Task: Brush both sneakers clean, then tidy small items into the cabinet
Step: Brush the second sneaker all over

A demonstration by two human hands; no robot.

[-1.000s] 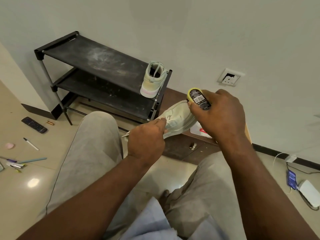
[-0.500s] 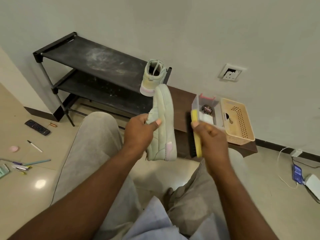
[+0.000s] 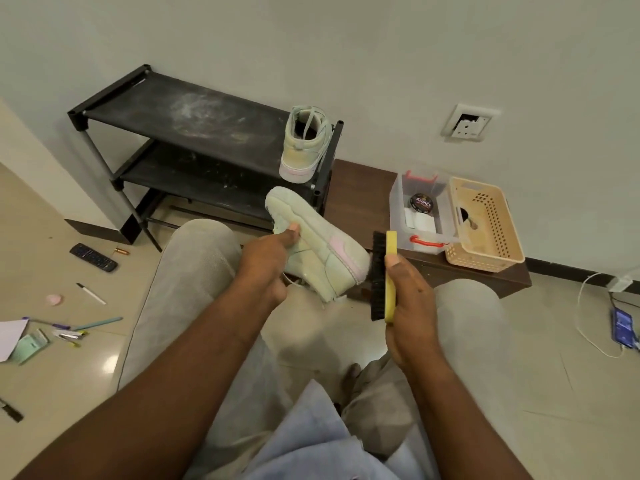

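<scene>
Above tiled floor [image 3: 554,393], left hand [image 3: 266,265] grips sneaker [image 3: 318,244] beside brush [image 3: 381,271].

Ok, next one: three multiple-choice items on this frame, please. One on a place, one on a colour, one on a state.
1. Where on the shoe rack does the spare sneaker stand? A top shelf; B lower shelf; C underneath.
2. The back of the shoe brush is: A red; B yellow; C blue.
3. The left hand: A open; B grips the other sneaker; C curled, empty.
Answers: 1 A, it stands at the top shelf's right end; 2 B, yellow shows beside the black bristles; 3 B, its thumb clamps the sneaker's side.
</scene>
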